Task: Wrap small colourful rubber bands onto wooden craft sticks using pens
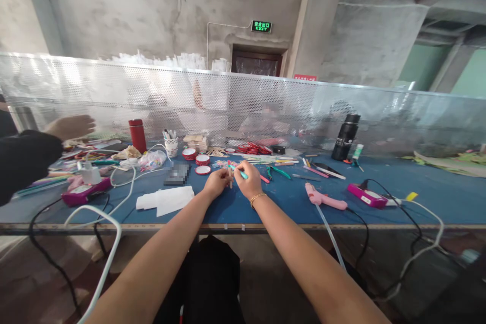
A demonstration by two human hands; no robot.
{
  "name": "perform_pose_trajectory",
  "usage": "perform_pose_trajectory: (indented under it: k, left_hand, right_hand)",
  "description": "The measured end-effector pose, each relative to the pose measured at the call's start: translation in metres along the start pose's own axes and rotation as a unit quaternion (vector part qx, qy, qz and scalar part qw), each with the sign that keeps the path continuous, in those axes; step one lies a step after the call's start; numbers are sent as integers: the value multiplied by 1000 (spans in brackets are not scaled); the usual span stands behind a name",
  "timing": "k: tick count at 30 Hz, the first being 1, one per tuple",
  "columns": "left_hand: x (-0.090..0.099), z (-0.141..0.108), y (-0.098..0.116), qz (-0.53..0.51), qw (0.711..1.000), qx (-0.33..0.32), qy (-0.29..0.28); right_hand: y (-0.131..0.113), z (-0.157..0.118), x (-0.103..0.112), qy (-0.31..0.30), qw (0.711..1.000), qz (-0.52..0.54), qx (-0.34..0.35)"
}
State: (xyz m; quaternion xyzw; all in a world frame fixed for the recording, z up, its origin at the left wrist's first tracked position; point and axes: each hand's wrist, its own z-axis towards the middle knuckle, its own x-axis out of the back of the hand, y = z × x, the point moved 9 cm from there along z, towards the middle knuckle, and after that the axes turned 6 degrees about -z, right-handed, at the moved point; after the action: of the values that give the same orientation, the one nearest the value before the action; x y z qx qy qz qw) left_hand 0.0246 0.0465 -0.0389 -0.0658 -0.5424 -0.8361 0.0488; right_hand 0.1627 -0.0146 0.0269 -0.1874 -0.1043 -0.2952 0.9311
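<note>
My left hand [218,184] is closed on a thin wooden craft stick [231,183], which stands roughly upright between the fingers. My right hand [248,179], with a gold bracelet at the wrist, grips a teal marker [243,175] close beside the stick. The two hands nearly meet over the blue table. What the marker's tip touches is too small to tell. Just left of them lie round red-and-white tins or lids [202,170]. Right of my right hand are green-handled pliers [279,171].
A pink glue gun [324,198] lies on the right, near a purple power strip [367,196] with cables. A black bottle [345,136] and red flask [137,135] stand farther back. White paper [166,200] lies left. Another person's hand [74,127] reaches in there.
</note>
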Motion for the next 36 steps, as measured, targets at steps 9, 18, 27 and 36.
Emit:
perform_pose_trajectory:
  k: [9, 18, 27, 36]
  left_hand:
    - [-2, -2, 4, -12, 1000, 8, -1]
    - [-1, -2, 3, -3, 1000, 4, 0]
    - [-1, -3, 4, -1, 1000, 11, -1]
    - [0, 0, -1, -4, 1000, 5, 0]
  right_hand:
    - [-2, 0, 2, 2, 1000, 7, 1]
    - [-4, 1, -1, -14, 1000, 10, 7]
    - [-2, 1, 2, 1, 1000, 2, -2]
    - [-5, 0, 0, -7, 1000, 20, 10]
